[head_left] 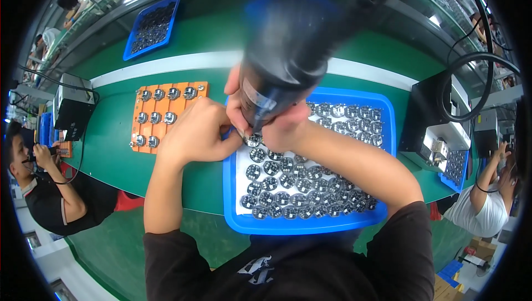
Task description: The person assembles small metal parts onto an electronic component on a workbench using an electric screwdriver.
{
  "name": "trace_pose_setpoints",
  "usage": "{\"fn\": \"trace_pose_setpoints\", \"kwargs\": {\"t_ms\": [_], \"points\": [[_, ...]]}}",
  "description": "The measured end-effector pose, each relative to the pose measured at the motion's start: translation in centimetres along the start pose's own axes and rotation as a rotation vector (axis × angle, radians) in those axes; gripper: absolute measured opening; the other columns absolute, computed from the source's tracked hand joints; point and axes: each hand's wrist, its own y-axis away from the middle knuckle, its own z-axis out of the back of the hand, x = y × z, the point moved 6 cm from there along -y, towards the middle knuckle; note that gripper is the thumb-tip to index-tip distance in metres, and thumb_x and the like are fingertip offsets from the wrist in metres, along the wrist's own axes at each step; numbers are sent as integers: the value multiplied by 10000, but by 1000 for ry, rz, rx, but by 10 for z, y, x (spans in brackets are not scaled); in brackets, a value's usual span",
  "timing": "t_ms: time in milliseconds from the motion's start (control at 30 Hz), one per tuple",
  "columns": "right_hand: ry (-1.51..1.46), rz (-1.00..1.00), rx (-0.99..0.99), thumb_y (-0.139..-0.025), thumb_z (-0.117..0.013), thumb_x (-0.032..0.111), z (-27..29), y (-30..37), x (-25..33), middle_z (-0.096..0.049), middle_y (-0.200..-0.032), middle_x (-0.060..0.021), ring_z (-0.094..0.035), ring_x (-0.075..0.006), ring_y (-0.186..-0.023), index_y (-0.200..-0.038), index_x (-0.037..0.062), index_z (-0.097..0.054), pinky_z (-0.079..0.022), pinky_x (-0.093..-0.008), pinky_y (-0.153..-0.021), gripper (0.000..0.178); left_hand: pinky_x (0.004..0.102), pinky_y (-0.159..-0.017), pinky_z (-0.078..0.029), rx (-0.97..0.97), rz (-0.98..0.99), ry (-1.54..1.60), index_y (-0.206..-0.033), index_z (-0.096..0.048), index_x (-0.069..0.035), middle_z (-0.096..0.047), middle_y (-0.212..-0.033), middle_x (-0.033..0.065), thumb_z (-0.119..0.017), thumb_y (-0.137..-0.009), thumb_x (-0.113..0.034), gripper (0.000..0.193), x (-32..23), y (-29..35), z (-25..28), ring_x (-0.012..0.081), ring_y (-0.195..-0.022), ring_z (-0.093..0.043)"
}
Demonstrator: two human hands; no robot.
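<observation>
Head view: I read the clock from the black tool's lower end, noon pointing away from the worker.
Right hand (285,126): wrapped around the stout black tool (260,88), its forearm coming in from four o'clock.
Left hand (200,129): at nine o'clock, back uppermost, fingers curled in toward the tool's end; they appear to pinch, but I cannot tell what.
Small round part (253,141): right under the tool's end, inside the blue tray's (393,140) ten o'clock corner, next to the left fingertips.
Working well: I'd judge the tool wants to stand square over the part, pressed lightly, with the left fingertips steadying the edge clear of the end; a lean could skid it into neighbouring pieces.
Tray load: round dark pieces (299,183) crowd it from two to six o'clock, with white sheet (241,184) showing at the left.
Orange plate (152,100): between nine and ten, carrying rows of similar parts.
Boxed unit (429,129): black and silver, at three o'clock.
Far tray (174,19): toward eleven, loaded with small dark pieces.
Hard to see: the tool's upper body is blurred and masks another blue tray near noon; its end and the fingers' contact are hidden; people at both sides are cut by the rim.
</observation>
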Motion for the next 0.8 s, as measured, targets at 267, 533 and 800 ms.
{"fn": "trace_pose_setpoints", "kwargs": {"t_ms": [267, 533, 800], "points": [[-48, 133, -39, -709, -547, 873, -4, 5, 4, -541, -1049, -105, -521, -100, -587, -1253, -45, -430, -400, -244, -487, 1073, 371, -490, -468, 10, 71, -12, -715, -732, -105, -588, -510, 122, -696, -712, -97, 37, -4, 3, 0, 308, -484, -614], [-92, 159, -13, -750, -521, 873, 0, -3, 15, -530, -676, -2, -515, -58, -563, -1275, -91, -504, -406, -213, -502, 1098, 372, -516, -446, 75, 255, -9, -690, -683, -18, -581, -518, 133, -741, -755, -131, 142, -2, 2, -2, 300, -483, -599], [-102, 156, 37, -781, -507, 842, 0, -4, 12, -559, -805, -40, -538, -83, -622, -1225, -62, -518, -431, -232, -532, 1008, 319, -508, -445, 77, 294, 39, -683, -656, 9, -621, -583, 98, -744, -785, -68, 155, 8, 5, -5, 198, -513, -604]]}}
